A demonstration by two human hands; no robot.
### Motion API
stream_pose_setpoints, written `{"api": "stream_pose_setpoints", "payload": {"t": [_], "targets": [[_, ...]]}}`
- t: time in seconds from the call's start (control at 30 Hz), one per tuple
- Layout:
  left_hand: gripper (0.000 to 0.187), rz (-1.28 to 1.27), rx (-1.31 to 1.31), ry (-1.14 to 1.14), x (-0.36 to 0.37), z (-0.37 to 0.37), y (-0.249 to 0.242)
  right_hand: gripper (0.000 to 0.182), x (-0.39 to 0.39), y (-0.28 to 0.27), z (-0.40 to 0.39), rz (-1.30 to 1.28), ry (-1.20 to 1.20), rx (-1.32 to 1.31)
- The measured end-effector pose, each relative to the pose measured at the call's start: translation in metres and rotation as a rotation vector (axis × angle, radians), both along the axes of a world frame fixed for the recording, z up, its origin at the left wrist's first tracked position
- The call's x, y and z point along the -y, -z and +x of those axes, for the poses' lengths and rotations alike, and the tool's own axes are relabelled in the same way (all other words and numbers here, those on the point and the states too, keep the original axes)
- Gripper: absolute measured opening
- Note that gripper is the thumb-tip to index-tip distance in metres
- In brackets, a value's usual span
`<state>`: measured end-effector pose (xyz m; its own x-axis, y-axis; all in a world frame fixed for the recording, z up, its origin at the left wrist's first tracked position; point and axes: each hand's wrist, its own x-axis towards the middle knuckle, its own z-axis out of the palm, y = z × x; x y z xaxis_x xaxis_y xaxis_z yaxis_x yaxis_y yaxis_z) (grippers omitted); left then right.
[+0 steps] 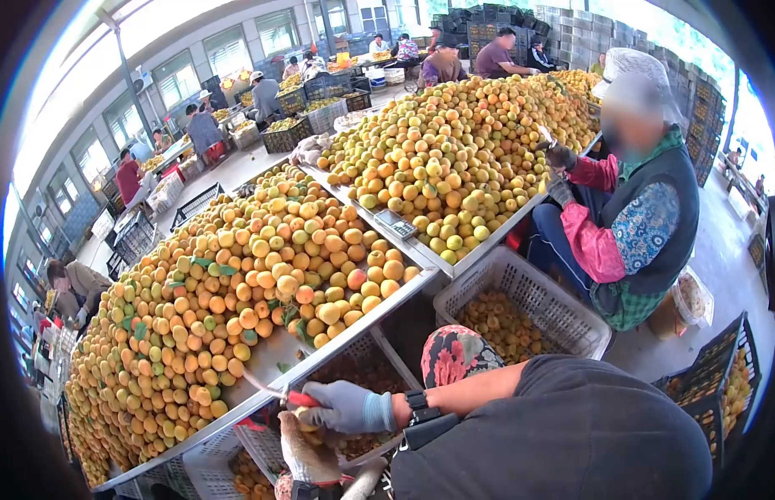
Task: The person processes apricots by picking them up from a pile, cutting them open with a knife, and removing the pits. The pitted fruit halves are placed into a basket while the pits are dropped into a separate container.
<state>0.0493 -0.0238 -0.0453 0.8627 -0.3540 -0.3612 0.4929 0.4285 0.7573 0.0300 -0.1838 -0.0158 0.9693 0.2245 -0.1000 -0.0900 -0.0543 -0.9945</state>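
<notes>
My right hand (347, 407), in a grey-blue knitted glove, is closed around the red handle of a small knife (302, 399). The thin blade points left over the metal table rim. Just below, my left hand (308, 457), in a whitish glove, is curled with a yellowish apricot (312, 434) partly hidden in its fingers. Both hands are above a crate (387, 354) of cut fruit at the table's edge. A large heap of apricots (212, 300), with some green leaves, covers the table ahead.
A second apricot heap (454, 158) lies beyond a metal divider, where a phone-like device (396, 223) rests. At right sits a co-worker (637, 200) in gloves, holding a knife. A grey crate (529, 308) with fruit stands between us. Black crates (720, 383) stand at lower right.
</notes>
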Motion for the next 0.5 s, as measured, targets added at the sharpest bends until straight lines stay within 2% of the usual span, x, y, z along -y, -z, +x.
{"api": "stream_pose_setpoints", "payload": {"t": [0.03,0.07,0.1,0.13,0.17,0.2,0.23,0.3,0.4,0.5], "targets": [[0.042,0.019,0.050,-0.039,0.001,-0.002,-0.006,0.033,0.000,0.016,0.010,-0.108,0.157,0.256],[0.042,0.006,0.170,-0.004,-0.005,0.009,0.013,0.034,-0.008,0.030,0.010,-0.200,0.306,0.496],[0.039,0.257,0.337,0.072,0.000,0.000,-0.015,0.032,-0.010,0.028,0.010,-0.223,0.339,0.606],[0.032,0.272,0.276,0.040,0.010,-0.010,-0.041,0.030,-0.006,0.022,0.014,-0.233,0.363,0.697],[0.026,0.202,0.317,0.029,0.006,-0.008,-0.036,0.027,-0.004,0.011,0.008,-0.111,0.304,0.564],[0.028,0.212,0.429,0.077,0.000,-0.008,-0.037,0.028,-0.003,0.003,0.003,-0.006,0.265,0.505],[0.028,0.196,0.376,0.024,0.002,-0.012,-0.041,0.028,-0.004,0.006,0.007,0.253,0.160,0.146],[0.033,0.124,0.397,0.085,-0.007,-0.009,-0.031,0.025,-0.001,-0.007,-0.001,0.347,0.092,0.109],[0.034,0.159,0.386,0.014,-0.007,-0.016,-0.024,0.023,-0.003,-0.014,-0.008,0.758,0.025,-0.341],[0.037,0.181,0.367,0.122,-0.013,-0.008,-0.023,0.021,0.004,0.015,0.002,0.689,-0.048,-0.406]]}}
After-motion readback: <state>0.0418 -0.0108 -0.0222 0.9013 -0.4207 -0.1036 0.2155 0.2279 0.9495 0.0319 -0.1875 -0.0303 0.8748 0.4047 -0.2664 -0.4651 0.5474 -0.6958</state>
